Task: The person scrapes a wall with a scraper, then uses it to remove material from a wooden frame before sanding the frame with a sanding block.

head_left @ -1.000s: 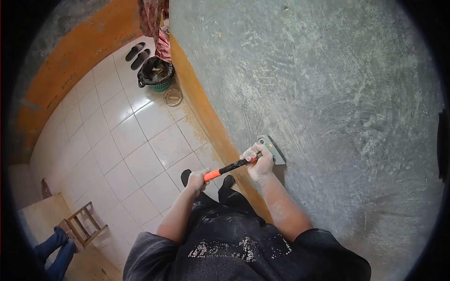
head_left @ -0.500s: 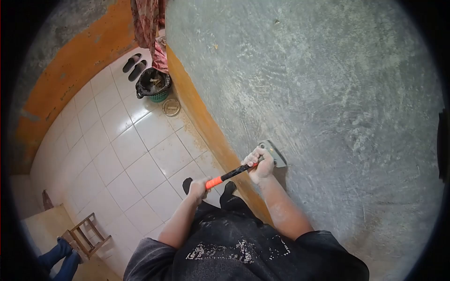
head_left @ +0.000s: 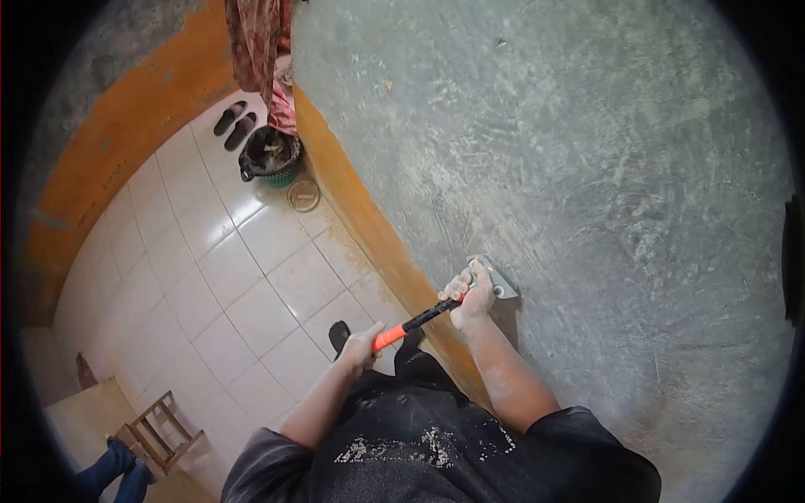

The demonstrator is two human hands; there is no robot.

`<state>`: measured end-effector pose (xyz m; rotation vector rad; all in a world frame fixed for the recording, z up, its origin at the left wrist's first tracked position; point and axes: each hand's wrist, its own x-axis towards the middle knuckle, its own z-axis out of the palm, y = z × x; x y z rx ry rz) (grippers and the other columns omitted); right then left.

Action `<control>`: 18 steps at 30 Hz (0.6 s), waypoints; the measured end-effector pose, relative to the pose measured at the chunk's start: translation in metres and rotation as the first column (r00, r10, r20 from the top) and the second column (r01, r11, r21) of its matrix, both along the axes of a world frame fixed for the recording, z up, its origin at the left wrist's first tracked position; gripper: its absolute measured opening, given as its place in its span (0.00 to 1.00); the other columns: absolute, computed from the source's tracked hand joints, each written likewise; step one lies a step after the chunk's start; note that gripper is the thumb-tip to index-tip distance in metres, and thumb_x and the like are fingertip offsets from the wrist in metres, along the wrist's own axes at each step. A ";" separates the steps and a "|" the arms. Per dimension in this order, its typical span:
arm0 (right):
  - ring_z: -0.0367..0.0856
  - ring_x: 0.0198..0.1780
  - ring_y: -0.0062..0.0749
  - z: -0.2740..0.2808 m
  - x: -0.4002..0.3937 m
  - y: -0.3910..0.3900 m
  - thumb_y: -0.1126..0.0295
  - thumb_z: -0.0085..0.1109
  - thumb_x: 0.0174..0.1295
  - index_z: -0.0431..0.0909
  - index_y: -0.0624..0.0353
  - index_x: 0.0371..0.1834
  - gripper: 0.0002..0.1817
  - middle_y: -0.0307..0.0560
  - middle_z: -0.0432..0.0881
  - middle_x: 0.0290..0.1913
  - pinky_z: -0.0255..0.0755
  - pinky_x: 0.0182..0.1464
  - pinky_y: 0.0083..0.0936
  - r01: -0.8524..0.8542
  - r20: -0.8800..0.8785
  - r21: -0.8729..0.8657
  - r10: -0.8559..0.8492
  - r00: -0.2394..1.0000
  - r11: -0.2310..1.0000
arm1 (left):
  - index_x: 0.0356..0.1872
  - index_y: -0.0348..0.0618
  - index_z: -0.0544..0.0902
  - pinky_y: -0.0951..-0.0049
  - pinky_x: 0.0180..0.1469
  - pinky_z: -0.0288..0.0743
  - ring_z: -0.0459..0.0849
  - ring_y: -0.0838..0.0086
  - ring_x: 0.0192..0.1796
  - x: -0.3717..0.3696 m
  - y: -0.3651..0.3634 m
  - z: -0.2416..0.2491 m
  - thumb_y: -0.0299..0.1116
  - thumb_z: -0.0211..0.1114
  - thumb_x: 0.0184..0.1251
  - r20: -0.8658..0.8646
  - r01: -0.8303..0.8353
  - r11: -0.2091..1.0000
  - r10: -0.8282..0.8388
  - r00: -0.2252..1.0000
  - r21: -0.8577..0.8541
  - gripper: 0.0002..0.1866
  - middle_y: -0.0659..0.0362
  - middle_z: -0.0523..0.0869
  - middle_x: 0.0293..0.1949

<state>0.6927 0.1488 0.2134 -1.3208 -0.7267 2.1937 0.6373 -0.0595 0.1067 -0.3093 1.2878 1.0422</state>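
Note:
A long-handled scraper (head_left: 432, 315) with a black shaft, an orange grip and a flat grey head reaches across in front of my body. My left hand (head_left: 360, 348), coated in pale dust, is wrapped round the end of the orange grip. Up near the head, my right hand (head_left: 473, 295) is closed round the shaft, its fingers covering part of the head. The blade's edge is at the rough grey wall (head_left: 604, 201), which has pale scratches and streaks; exact contact is hard to make out.
An orange band (head_left: 369, 201) runs along the wall's foot above white floor tiles (head_left: 235, 268). A bin with a black bag (head_left: 272, 155), a round lid (head_left: 303, 196), slippers (head_left: 239, 126) and a hanging cloth (head_left: 260, 50) are ahead. A wooden stool (head_left: 168, 432) and another person's jeans (head_left: 117, 469) show lower left.
The scraper head and both hands have shifted slightly right and down in the view. Both hands keep their hold. The floor objects have slid a little left in the picture.

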 end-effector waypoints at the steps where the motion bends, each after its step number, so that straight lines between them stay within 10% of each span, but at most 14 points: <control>1: 0.55 0.13 0.21 0.002 -0.002 -0.001 0.52 0.48 0.62 0.58 0.45 0.13 0.21 0.29 0.55 0.10 0.57 0.25 0.26 0.012 0.007 -0.002 -0.012 1.000 1.000 | 0.19 0.46 0.74 0.77 0.13 0.52 0.62 0.80 0.10 -0.002 -0.003 -0.001 0.61 0.56 0.60 0.029 -0.022 0.998 0.020 0.999 0.067 0.27 0.62 0.71 0.13; 8: 0.62 0.16 0.17 0.010 0.004 -0.010 0.59 0.52 0.65 0.64 0.49 0.24 0.14 0.30 0.62 0.16 0.64 0.24 0.22 -0.046 0.174 0.196 0.011 0.985 0.979 | 0.23 0.41 0.77 0.79 0.22 0.65 0.70 0.81 0.18 0.055 -0.013 -0.008 0.48 0.59 0.65 -0.210 -0.016 0.919 0.107 0.972 0.395 0.20 0.64 0.74 0.16; 18: 0.62 0.18 0.17 0.024 0.004 -0.003 0.61 0.51 0.67 0.65 0.49 0.27 0.11 0.30 0.63 0.19 0.64 0.25 0.23 -0.152 0.130 0.087 0.140 0.982 0.985 | 0.25 0.37 0.78 0.74 0.25 0.64 0.67 0.82 0.21 0.064 -0.019 0.028 0.46 0.63 0.62 -0.501 0.223 0.913 -0.023 0.865 0.343 0.19 0.63 0.70 0.15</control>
